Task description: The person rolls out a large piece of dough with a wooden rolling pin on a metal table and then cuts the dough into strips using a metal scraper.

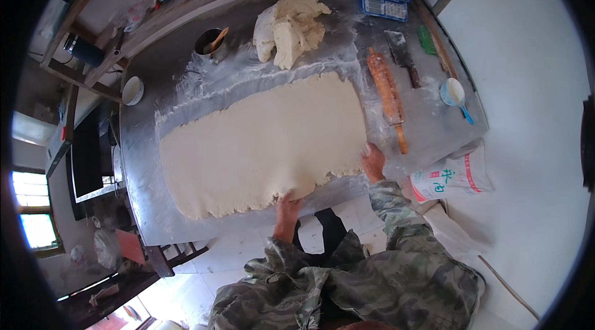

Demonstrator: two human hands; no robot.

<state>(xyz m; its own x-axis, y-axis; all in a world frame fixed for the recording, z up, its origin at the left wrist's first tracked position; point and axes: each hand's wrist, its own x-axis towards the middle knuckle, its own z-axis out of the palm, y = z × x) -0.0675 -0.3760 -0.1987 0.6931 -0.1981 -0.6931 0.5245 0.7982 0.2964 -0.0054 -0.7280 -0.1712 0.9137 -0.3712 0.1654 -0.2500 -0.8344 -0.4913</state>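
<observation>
A large, pale sheet of dough (260, 138), roughly rectangular with ragged edges, lies flat on the metal-topped table (145, 187). My left hand (287, 213) grips its near edge, and the dough bulges up over the fingertips, which are partly hidden. At the near right corner my right hand (373, 162) is closed on the sheet's edge, its fingers curled. To the right of the dough lies a wooden rolling pin (385, 88) with flour on it. Beyond the sheet rests a thick, folded lump of dough (290, 29).
A dark pot (211, 44) with a wooden-handled tool stands at the back, a white bowl (132, 90) at the left. On the right are a cleaver (401, 54), a blue-handled dipper (455, 93) and a blue scale (383, 1). A flour sack (455, 175) stands beside the table.
</observation>
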